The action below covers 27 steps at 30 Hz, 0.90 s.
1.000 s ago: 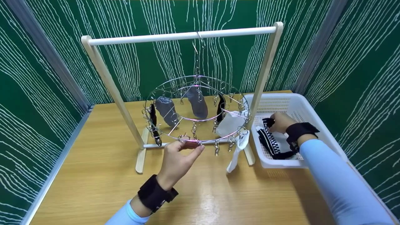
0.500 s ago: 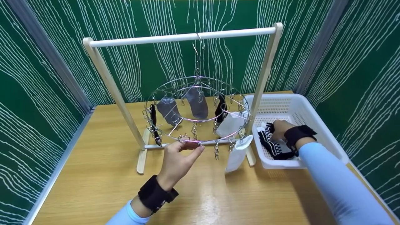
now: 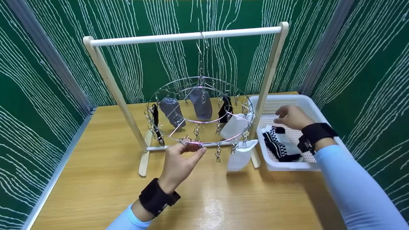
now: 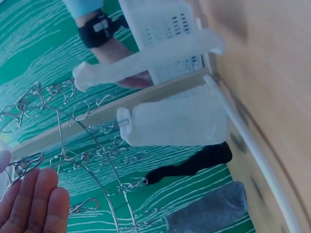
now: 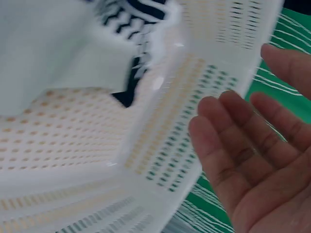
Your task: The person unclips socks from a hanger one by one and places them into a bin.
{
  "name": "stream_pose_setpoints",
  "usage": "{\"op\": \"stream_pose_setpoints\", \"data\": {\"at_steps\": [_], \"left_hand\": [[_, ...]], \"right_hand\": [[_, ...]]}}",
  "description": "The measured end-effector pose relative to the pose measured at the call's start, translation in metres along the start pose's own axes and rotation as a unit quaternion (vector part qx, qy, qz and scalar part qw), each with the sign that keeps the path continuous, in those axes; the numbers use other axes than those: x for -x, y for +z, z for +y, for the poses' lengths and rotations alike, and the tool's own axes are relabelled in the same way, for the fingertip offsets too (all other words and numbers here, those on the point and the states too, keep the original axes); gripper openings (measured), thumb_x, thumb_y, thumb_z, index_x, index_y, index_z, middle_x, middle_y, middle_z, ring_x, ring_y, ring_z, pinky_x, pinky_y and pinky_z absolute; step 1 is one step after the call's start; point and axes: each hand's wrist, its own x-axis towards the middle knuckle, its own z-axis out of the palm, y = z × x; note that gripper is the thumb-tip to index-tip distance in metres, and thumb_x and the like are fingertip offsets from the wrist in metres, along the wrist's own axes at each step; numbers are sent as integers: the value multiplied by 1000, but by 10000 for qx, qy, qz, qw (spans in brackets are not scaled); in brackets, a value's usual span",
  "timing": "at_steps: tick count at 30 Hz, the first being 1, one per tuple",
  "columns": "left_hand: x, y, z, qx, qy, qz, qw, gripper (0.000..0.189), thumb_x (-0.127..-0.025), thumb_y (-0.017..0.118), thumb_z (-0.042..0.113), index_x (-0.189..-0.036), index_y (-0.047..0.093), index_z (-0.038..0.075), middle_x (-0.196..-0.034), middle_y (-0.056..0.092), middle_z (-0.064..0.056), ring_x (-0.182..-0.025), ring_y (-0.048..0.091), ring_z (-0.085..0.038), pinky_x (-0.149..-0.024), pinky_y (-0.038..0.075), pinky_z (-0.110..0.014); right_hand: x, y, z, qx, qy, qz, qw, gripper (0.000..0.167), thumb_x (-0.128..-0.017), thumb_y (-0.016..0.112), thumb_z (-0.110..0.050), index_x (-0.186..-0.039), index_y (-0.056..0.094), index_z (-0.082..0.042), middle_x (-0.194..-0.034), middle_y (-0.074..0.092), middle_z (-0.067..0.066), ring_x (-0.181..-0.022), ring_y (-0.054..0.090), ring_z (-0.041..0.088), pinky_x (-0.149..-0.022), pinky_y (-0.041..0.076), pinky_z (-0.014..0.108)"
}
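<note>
My left hand point(image 3: 180, 161) pinches a metal clip point(image 4: 26, 165) at the front rim of the round sock hanger point(image 3: 207, 141), between thumb and fingers. Over the basket point(image 3: 337, 145) hovers my right hand point(image 3: 295, 117), fingers loosely bent and holding nothing; the right wrist view shows its palm beside the basket wall. Below it lie black, white and grey socks point(image 3: 282, 145) with a checkered band. Clipped to the hanger are two grey socks point(image 3: 202, 103), a black sock point(image 3: 225, 110), another dark item point(image 3: 155, 116) at the left and two white socks point(image 3: 241, 158) at the right.
A wooden stand point(image 3: 271, 68) with a white top bar point(image 3: 153, 39) carries the hanger on a hook. Its right leg stands close to the basket. The wooden table point(image 3: 105, 153) is bounded by green walls with white lines.
My right hand has let go of the checkered sock and lifted away from it. The front white sock has swung round to show its broad side. My left hand stays almost in place.
</note>
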Motion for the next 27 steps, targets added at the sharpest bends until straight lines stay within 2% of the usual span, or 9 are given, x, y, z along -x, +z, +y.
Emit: {"op": "stream_pose_setpoints", "data": {"at_steps": [3, 6, 8, 11, 21, 24, 27], "left_hand": [[0, -1, -1, -32, 31, 33, 10000, 11, -90, 87, 7, -98, 81, 1, -93, 82, -10, -87, 79, -24, -86, 65, -34], [0, -3, -1, -61, 5, 29, 10000, 12, -90, 87, 8, -98, 81, 1, -93, 82, -10, -87, 79, -24, -87, 65, -34], [0, -4, -1, -76, -23, 38, 10000, 12, -90, 87, 8, -98, 82, 2, -94, 82, -10, -87, 79, -24, -87, 65, -34], [0, -7, -2, -78, -46, 75, 9999, 12, -90, 88, 8, -98, 82, 1, -93, 83, -10, -87, 79, -25, -86, 65, -34], [1, -14, -7, -99, -108, 135, 9998, 11, -91, 87, 6, -98, 80, 0, -94, 82, -11, -86, 79, -25, -85, 66, -35], [1, -16, -9, -133, -74, 198, 9997, 12, -90, 87, 5, -98, 80, 0, -94, 83, -12, -86, 79, -25, -85, 66, -34], [1, -17, -11, -136, -77, 245, 9996, 12, -90, 87, 5, -98, 80, 0, -94, 83, -12, -86, 79, -25, -85, 66, -33]], "right_hand": [[7, -7, -13, -213, -146, 339, 9991, 32, -104, 72, -15, -121, 71, 12, -112, 75, 31, -96, 71, 34, -82, 57, 32], [15, -13, -28, -430, -260, 657, 9966, 26, -105, 71, -16, -116, 75, 7, -107, 77, 24, -87, 68, 15, -75, 52, 18], [20, -17, -37, -497, -410, 836, 9944, 23, -105, 72, -16, -112, 77, 5, -102, 78, 19, -82, 65, 5, -72, 50, 14], [28, -19, -51, -545, -712, 947, 9915, 19, -103, 75, -15, -107, 79, 3, -97, 79, 15, -75, 62, -2, -69, 50, 12], [54, -14, -96, -800, -1743, 651, 9793, 5, -97, 80, -6, -98, 82, -2, -87, 81, 10, -71, 67, -1, -64, 58, 16], [57, -11, -107, -634, -2189, 841, 9700, 7, -93, 83, -4, -100, 81, -1, -87, 81, 8, -74, 68, 0, -69, 58, 14], [58, -8, -115, -354, -2730, 1222, 9535, 19, -88, 88, -2, -105, 80, 1, -94, 82, 10, -83, 74, 11, -81, 57, 10]]}}
